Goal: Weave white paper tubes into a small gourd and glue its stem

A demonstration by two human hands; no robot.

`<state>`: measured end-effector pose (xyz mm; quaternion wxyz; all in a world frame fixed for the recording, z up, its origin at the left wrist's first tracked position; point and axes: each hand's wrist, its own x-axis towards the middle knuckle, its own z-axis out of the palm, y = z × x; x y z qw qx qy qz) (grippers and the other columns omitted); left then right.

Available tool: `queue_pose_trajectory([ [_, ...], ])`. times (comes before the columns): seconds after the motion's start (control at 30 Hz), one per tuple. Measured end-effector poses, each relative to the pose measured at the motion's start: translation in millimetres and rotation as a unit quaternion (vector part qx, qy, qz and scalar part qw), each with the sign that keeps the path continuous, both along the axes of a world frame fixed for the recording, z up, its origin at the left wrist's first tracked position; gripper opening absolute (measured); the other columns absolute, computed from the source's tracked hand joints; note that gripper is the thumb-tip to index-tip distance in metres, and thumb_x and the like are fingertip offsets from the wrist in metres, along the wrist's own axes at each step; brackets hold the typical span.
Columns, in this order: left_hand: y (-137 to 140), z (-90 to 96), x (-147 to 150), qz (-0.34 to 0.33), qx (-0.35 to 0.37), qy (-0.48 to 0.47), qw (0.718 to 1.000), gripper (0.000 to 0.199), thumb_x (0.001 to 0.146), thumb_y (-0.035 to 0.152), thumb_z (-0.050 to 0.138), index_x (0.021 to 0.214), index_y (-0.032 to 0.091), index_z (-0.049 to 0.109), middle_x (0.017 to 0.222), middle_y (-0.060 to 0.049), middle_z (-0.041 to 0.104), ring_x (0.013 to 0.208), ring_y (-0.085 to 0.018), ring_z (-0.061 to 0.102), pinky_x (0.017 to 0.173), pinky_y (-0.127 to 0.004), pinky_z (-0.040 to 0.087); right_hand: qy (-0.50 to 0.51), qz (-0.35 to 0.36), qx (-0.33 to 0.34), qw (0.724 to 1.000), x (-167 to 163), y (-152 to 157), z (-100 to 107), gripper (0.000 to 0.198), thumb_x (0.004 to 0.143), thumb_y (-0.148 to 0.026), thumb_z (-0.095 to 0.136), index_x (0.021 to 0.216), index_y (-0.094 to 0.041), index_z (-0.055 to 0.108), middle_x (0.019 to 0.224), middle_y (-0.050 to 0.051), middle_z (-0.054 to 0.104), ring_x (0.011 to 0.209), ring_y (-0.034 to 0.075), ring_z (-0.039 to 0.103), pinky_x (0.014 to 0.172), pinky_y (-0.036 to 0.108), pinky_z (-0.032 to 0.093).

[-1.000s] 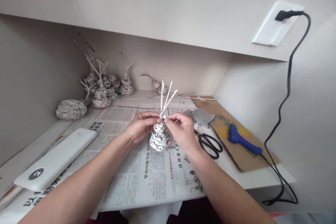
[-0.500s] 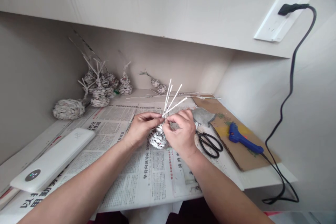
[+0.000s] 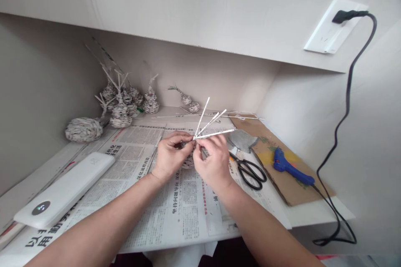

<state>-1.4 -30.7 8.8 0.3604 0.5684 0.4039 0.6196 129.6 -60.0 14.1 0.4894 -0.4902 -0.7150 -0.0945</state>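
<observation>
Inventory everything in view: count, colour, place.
Woven paper gourd: one, printed white, centre, mostly hidden
Paper strips: four, white, fanning from its top
Other woven pieces: at least five, whitish, back left
Small woven bulbs: two, whitish, back centre
Thin paper sticks: several, whitish, back centre
Power bank: one, white, left
Table: one, white, underneath
Newspaper: count unclear, black-and-white, on table
Scissors: one, black, right of centre
Cloth: count unclear, grey, behind scissors
Cardboard: one, brown, right
Glue gun: one, blue, on cardboard
Socket plate: one, white, upper right
Plugged-in cord: one, black, far right
Forearms: two, bare, lower frame
Left hand: one, bare, at gourd's top
Right hand: one, bare, at gourd's top
</observation>
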Motion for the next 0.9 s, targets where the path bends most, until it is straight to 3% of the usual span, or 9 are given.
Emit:
queue_pose_trajectory([
  [0.27,-6.0,1.3,1.9,0.001,-0.002,0.013,1.000,0.019,0.064,0.013,0.077,0.078,0.026,0.079,0.089,-0.005,0.068,0.093,-0.022,0.062,0.089,-0.028,0.048,-0.059,-0.010,-0.036,0.998,-6.1,-6.4,-2.6,0.026,0.081,-0.008,0.049,0.097,-0.016,0.068,0.089,0.010,0.061,0.093,0.027,0.050,0.088,0.044,0.045],
  [0.4,-0.5,1.9,-2.8,0.023,0.007,0.008,1.000,0.015,0.063,0.015,0.078,0.076,0.024,0.078,0.086,-0.004,0.070,0.090,-0.021,0.063,0.086,-0.026,0.049,-0.082,0.021,-0.034,0.996,-6.0,-8.2,-3.6,0.037,0.083,-0.010,0.049,0.116,-0.014,0.064,0.094,0.011,0.061,0.096,0.027,0.050,0.088,0.044,0.046],
  [0.5,8.9,1.8,-8.6,0.002,-0.040,-0.036,0.999,0.013,0.063,0.021,0.081,0.076,0.019,0.077,0.083,-0.004,0.072,0.081,-0.019,0.065,0.079,-0.026,0.050,-0.012,0.066,-0.023,0.998,-1.4,-8.0,-2.6,0.036,0.086,-0.013,0.052,0.119,-0.019,0.065,0.094,0.008,0.065,0.094,0.023,0.054,0.087,0.038,0.048],
  [0.6,15.5,1.5,-11.8,-0.093,-0.126,-0.127,0.979,0.022,0.061,0.027,0.084,0.078,0.016,0.075,0.079,-0.005,0.073,0.071,-0.016,0.064,0.071,-0.027,0.051,0.105,0.072,-0.056,0.990,7.8,-3.1,-0.4,0.024,0.086,-0.020,0.058,0.106,-0.023,0.072,0.093,0.005,0.069,0.090,0.020,0.060,0.083,0.034,0.050],
  [0.67,16.9,1.6,-12.4,-0.164,-0.171,-0.164,0.958,0.025,0.060,0.027,0.086,0.079,0.014,0.075,0.077,-0.005,0.073,0.068,-0.015,0.064,0.068,-0.027,0.051,0.194,0.088,-0.120,0.970,14.8,2.8,-0.1,0.021,0.085,-0.027,0.062,0.103,-0.022,0.073,0.094,0.006,0.071,0.086,0.020,0.063,0.074,0.031,0.051],
  [0.73,16.6,1.8,-12.7,-0.217,-0.207,-0.172,0.938,0.025,0.059,0.025,0.086,0.079,0.013,0.074,0.075,-0.005,0.072,0.065,-0.014,0.064,0.065,-0.025,0.051,0.275,0.143,-0.193,0.931,20.7,9.1,-1.5,0.024,0.083,-0.032,0.065,0.102,-0.021,0.073,0.099,0.007,0.072,0.086,0.020,0.066,0.071,0.030,0.053],
  [0.9,15.8,2.1,-15.0,-0.288,-0.264,-0.166,0.905,0.022,0.061,0.022,0.085,0.077,0.012,0.073,0.068,-0.004,0.070,0.060,-0.012,0.063,0.060,-0.022,0.051,0.369,0.260,-0.282,0.847,25.9,16.3,-5.5,0.026,0.077,-0.037,0.073,0.097,-0.022,0.075,0.097,0.004,0.075,0.089,0.019,0.068,0.081,0.032,0.053],
])
